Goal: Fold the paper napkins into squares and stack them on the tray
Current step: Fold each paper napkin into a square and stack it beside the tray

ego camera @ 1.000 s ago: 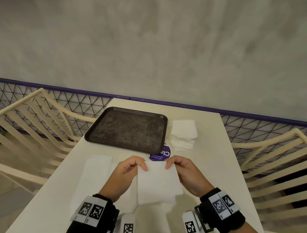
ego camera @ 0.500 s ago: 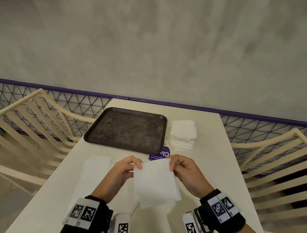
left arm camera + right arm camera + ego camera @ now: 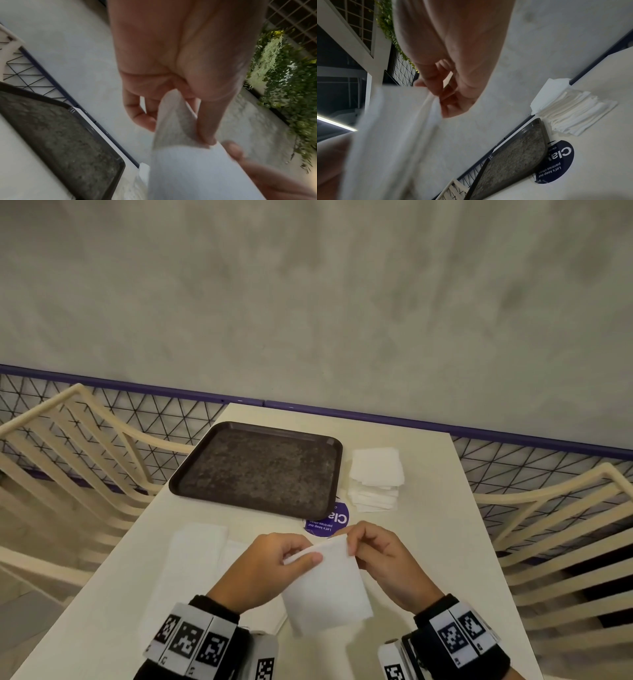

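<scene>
A white paper napkin (image 3: 325, 583) hangs in the air above the near table edge, held by both hands at its top. My left hand (image 3: 270, 563) pinches its upper left corner between thumb and fingers (image 3: 204, 129). My right hand (image 3: 380, 556) pinches the upper right corner (image 3: 436, 100). The napkin (image 3: 188, 169) looks folded into layers. The dark brown tray (image 3: 260, 467) lies beyond the hands, with nothing on it. A stack of white napkins (image 3: 376, 477) sits to the right of the tray.
Unfolded white napkins (image 3: 191, 570) lie flat on the table (image 3: 445, 542) under and left of my left hand. A round purple sticker (image 3: 329, 522) shows by the tray's near right corner. Cream slatted chairs (image 3: 68, 460) flank both sides. A purple-railed mesh fence (image 3: 513, 460) runs behind.
Both hands have drawn closer together, bringing the napkin's top corners toward each other. The napkin now hangs narrower and bowed, lifted slightly from where it was.
</scene>
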Demonstrator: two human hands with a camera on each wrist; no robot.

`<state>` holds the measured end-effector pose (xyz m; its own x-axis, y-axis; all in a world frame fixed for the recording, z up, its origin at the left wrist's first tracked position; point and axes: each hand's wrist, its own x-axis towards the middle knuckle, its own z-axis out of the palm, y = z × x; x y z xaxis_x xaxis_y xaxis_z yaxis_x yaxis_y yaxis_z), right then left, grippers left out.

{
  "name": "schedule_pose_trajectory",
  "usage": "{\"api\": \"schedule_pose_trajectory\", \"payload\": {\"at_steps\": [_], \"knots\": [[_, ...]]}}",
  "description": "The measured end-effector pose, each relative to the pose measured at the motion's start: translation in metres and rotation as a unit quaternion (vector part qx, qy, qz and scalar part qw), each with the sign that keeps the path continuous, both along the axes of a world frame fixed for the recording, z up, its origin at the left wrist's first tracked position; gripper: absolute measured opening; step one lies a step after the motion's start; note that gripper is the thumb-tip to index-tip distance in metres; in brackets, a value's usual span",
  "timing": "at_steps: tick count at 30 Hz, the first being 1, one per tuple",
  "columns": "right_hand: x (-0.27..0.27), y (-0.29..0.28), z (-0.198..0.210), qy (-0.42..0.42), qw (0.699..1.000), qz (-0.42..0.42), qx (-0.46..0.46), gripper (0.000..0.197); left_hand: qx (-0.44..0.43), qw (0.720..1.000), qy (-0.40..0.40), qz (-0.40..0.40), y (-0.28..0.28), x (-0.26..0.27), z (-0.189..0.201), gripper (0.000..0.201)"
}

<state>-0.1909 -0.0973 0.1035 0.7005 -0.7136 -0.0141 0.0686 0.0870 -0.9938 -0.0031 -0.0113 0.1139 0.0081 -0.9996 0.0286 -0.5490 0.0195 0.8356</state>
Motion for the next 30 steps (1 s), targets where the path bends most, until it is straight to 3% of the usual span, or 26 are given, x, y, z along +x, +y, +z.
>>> {"api": "schedule_pose_trajectory", "payload": {"at_steps": [2, 5, 9, 10, 18, 25, 30], "knots": [[-0.003, 0.000, 0.002, -0.010, 1.000, 0.016, 0.014, 0.011, -0.020, 1.000, -0.005, 0.013, 0.001, -0.002, -0.003, 0.016], [-0.002, -0.001, 0.004, 0.020, 1.000, 0.016, -0.011, 0.034, -0.037, 0.999, -0.016, 0.020, 0.002, -0.002, -0.005, 0.018], [0.007, 0.002, 0.005, 0.116, 0.983, -0.031, -0.142, 0.005, -0.055, 0.998, -0.041, 0.004, 0.002, -0.002, -0.006, 0.051], [0.009, 0.002, 0.004, 0.120, 0.980, -0.042, -0.153, 0.009, -0.061, 0.997, -0.050, 0.003, 0.002, -0.003, -0.007, 0.054], [0.008, 0.008, 0.008, 0.104, 0.971, -0.082, -0.199, 0.013, -0.165, 0.981, -0.082, 0.053, 0.002, -0.004, -0.010, 0.039], [-0.012, -0.003, 0.012, 0.103, 0.964, -0.131, -0.205, 0.017, -0.164, 0.973, -0.103, 0.124, 0.016, 0.026, -0.008, 0.039], [-0.005, 0.003, 0.013, 0.108, 0.963, -0.099, -0.228, 0.021, -0.198, 0.962, -0.168, 0.082, 0.012, 0.004, 0.003, 0.044]]}}
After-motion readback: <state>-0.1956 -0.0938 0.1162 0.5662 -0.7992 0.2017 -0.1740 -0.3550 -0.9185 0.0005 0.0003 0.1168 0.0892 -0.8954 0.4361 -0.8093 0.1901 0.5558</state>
